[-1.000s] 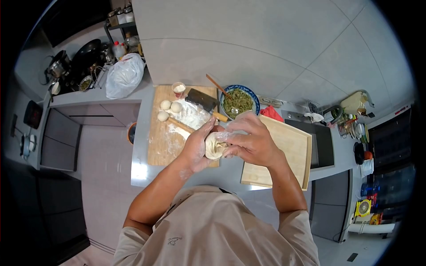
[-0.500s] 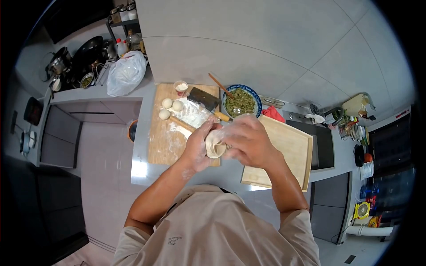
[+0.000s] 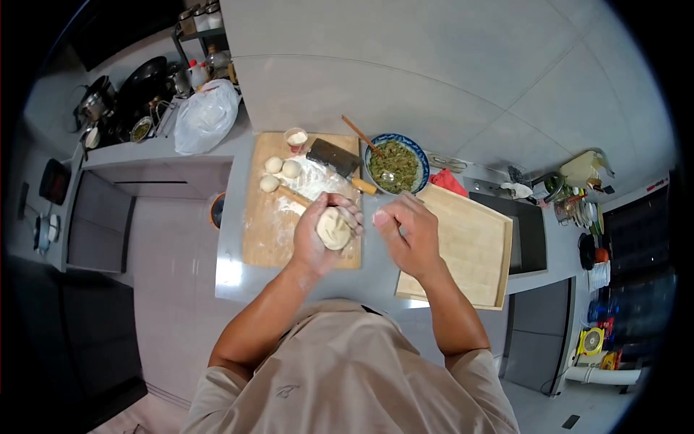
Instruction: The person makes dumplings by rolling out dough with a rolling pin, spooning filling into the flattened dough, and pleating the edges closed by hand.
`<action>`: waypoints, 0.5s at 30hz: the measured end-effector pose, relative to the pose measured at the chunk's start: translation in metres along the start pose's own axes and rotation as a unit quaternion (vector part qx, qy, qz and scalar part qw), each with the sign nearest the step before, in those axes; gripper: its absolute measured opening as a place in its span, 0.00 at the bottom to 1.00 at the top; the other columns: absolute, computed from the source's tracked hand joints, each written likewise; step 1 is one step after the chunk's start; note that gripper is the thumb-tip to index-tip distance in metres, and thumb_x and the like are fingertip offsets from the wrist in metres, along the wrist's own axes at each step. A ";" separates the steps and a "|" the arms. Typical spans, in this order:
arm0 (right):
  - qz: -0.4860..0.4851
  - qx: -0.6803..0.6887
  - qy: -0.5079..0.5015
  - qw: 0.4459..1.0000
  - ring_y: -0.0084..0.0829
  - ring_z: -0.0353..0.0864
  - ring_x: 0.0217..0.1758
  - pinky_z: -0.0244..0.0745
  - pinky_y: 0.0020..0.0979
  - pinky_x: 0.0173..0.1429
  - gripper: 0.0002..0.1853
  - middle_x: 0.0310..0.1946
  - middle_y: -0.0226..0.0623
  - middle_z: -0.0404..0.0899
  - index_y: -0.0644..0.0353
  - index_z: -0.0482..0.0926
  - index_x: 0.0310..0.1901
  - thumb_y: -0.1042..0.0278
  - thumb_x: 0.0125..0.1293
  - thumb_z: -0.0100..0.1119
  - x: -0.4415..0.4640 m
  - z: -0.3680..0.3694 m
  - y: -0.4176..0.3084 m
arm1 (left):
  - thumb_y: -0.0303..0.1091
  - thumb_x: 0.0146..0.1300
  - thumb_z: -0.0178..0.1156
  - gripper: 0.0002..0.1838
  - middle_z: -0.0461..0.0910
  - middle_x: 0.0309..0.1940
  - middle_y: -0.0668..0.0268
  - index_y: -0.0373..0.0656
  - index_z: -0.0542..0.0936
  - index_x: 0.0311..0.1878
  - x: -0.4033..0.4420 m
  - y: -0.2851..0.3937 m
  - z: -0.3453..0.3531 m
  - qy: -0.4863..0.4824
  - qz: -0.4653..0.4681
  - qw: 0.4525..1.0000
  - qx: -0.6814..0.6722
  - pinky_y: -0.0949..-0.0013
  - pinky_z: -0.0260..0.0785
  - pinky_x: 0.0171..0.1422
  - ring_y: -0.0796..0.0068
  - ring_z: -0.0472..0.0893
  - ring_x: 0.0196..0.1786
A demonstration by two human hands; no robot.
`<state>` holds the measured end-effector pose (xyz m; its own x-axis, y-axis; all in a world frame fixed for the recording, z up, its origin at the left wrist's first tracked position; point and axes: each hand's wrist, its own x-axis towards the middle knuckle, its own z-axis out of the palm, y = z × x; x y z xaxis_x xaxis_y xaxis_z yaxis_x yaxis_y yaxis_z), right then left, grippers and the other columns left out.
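Observation:
A round stuffed bun, its dough gathered into folds on top, rests in my left hand, whose fingers curl around it. My right hand is apart from the bun, to its right, with floury fingers curled together; whether a bit of dough is between them is hidden. Beyond my left hand lies a floured wooden board with a rolling pin partly behind that hand. Several dough balls and a cleaver with a wooden handle are on the board.
A blue-patterned bowl of green filling, with a wooden stick in it, stands behind my hands. To the right is a wooden tray beside the sink. A small cup of flour and a white plastic bag are at the left.
My right hand has come off the bun and moved right, its fingers now curled. The bun's opening has been gathered closed, and my left hand has shifted slightly left with it.

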<state>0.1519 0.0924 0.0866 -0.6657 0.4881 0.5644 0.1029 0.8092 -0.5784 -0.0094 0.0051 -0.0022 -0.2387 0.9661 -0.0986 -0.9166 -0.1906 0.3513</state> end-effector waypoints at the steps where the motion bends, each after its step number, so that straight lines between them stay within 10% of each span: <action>1: 0.080 0.007 -0.025 0.996 0.44 0.78 0.34 0.74 0.42 0.41 0.05 0.32 0.38 0.83 0.59 0.84 0.36 0.72 0.68 0.72 -0.007 0.013 0.014 | 0.45 0.84 0.50 0.17 0.83 0.44 0.61 0.42 0.80 0.47 0.000 0.003 -0.013 0.009 0.008 0.999 -0.045 0.57 0.79 0.55 0.62 0.84 0.49; 5: 0.286 0.036 -0.121 0.950 0.49 0.81 0.36 0.78 0.42 0.44 0.08 0.34 0.45 0.85 0.62 0.86 0.41 0.66 0.74 0.65 -0.051 0.093 0.085 | 0.45 0.83 0.51 0.16 0.81 0.40 0.61 0.45 0.80 0.44 -0.007 0.015 -0.095 0.118 0.082 0.988 -0.060 0.56 0.78 0.52 0.60 0.83 0.47; 15: 0.216 -0.113 -0.191 0.951 0.48 0.88 0.51 0.82 0.44 0.60 0.19 0.48 0.49 0.88 0.49 0.90 0.59 0.65 0.66 0.73 -0.034 0.238 0.220 | 0.45 0.83 0.51 0.16 0.81 0.40 0.59 0.43 0.81 0.44 -0.023 0.032 -0.172 0.218 0.079 0.969 -0.082 0.57 0.76 0.52 0.59 0.82 0.47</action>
<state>0.0217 0.1763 -0.2001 -0.7411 0.6710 0.0220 0.5550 0.6308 -0.5423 -0.0882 -0.0534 -0.1485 -0.4597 0.7637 -0.4532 -0.8880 -0.3892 0.2450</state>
